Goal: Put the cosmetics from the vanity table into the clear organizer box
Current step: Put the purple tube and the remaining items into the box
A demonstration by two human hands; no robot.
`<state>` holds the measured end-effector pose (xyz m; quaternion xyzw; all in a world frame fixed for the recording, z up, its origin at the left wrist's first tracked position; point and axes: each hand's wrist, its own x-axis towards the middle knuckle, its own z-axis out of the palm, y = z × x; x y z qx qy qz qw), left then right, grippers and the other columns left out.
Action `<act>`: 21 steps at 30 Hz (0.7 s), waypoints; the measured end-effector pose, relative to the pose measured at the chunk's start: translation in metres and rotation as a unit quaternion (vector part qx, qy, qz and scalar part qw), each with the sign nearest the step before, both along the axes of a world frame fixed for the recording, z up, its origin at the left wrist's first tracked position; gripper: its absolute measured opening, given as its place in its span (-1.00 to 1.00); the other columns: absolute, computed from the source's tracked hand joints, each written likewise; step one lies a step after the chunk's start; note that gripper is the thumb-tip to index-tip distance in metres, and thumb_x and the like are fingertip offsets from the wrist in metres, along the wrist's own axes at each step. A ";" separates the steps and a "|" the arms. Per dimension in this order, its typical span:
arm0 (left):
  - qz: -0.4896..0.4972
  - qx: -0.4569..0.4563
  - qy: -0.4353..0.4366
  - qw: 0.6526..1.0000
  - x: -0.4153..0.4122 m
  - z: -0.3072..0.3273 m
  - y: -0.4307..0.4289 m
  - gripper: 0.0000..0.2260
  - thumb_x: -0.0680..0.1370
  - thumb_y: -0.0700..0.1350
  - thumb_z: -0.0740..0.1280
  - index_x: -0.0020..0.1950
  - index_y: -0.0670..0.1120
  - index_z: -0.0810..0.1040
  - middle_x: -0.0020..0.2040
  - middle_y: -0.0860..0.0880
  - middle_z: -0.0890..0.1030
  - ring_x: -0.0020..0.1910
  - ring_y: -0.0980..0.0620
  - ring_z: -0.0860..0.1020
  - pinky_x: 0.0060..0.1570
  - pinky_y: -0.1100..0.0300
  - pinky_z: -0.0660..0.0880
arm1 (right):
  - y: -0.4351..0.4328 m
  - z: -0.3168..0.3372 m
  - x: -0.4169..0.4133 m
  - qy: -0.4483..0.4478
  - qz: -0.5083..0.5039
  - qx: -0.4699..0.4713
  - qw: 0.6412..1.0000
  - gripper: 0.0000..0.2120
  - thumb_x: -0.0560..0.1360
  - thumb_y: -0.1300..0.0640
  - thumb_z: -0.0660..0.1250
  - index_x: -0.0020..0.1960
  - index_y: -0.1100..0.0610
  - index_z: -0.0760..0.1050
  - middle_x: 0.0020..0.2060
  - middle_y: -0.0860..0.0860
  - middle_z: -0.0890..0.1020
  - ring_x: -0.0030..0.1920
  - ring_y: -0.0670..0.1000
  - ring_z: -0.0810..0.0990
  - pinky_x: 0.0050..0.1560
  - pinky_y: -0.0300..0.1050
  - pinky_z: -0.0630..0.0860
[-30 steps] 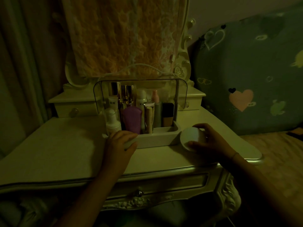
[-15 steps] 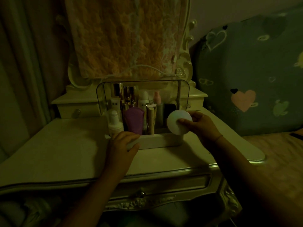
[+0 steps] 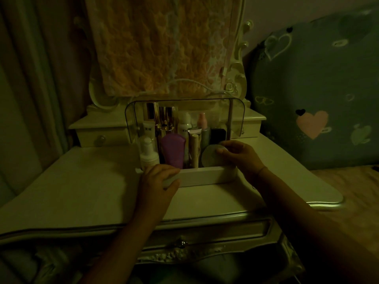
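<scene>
Right hand (image 3: 240, 158) lowered round compact (image 3: 210, 159) into organizer (image 3: 205, 176), standing on edge

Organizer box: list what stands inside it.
Upright bottles and tubes: a white pump bottle, a purple tube, gold tubes. The right hand holds a round white compact at the right end. Its floor is hidden.
</scene>
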<state>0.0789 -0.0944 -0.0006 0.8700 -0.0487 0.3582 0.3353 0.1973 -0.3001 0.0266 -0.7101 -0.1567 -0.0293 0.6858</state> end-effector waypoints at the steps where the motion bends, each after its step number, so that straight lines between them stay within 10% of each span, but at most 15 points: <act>1: 0.000 0.002 0.000 1.000 0.000 0.000 0.000 -0.79 0.37 -0.27 0.45 -0.01 -0.14 0.64 -0.07 -0.06 0.59 0.01 -0.05 0.49 0.08 0.09 0.37 | 0.000 -0.001 0.000 -0.008 -0.003 -0.003 1.000 -0.71 0.38 0.24 0.41 0.09 0.20 0.52 -0.15 -0.02 0.62 -0.24 -0.19 0.64 -0.34 -0.44 0.50; 21: 0.006 0.009 0.001 1.000 0.000 0.001 -0.001 -0.79 0.37 -0.27 0.45 -0.01 -0.13 0.64 -0.05 -0.04 0.58 0.01 0.00 0.47 0.08 0.16 0.32 | -0.008 -0.007 -0.007 -0.082 -0.087 -0.115 0.986 -0.87 0.42 0.11 0.40 -0.07 0.13 0.56 -0.08 0.09 0.63 0.02 0.13 0.55 0.14 0.12 0.50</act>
